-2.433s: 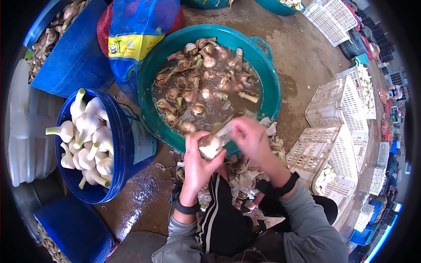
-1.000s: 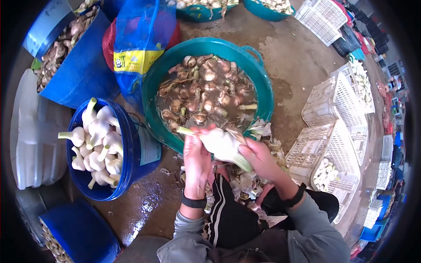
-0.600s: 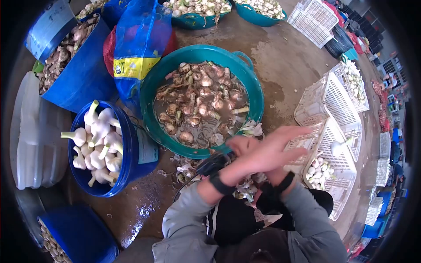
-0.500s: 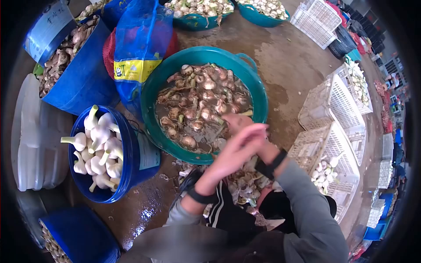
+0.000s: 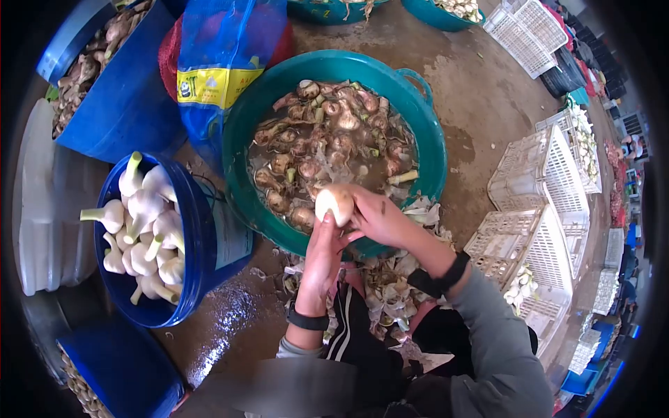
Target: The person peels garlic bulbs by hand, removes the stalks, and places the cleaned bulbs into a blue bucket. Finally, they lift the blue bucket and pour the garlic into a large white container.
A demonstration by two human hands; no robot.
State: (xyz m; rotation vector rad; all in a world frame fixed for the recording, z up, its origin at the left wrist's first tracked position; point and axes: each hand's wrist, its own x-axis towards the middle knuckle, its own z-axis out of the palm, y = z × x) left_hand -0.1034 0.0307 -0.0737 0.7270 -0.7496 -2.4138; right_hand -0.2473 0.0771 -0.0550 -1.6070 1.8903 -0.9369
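Note:
A garlic bulb (image 5: pixel 336 203), bright white on its near face and browner on top, is held between my two hands over the near rim of a green tub (image 5: pixel 233 174). My left hand (image 5: pixel 322 254) grips it from below with the thumb against it. From the right, the fingers of my right hand (image 5: pixel 380 217) curl around the bulb, partly hidden. Muddy water fills the tub, with many dirty garlic bulbs (image 5: pixel 341 143) in it. To the left, a blue bucket (image 5: pixel 202 244) holds clean white garlic bulbs (image 5: pixel 144 209) with stems.
Garlic peelings (image 5: pixel 390 296) cover the floor between my legs. White plastic crates (image 5: pixel 519 174) stand at the right, some containing garlic. A large blue barrel (image 5: pixel 125 118) of unwashed garlic and a blue mesh bag (image 5: pixel 223 42) are at the upper left. More green tubs (image 5: pixel 425 12) sit behind.
My hands, blurred and close together before, have moved slightly left and now hold a garlic bulb in plain sight. The whole view has shifted a little.

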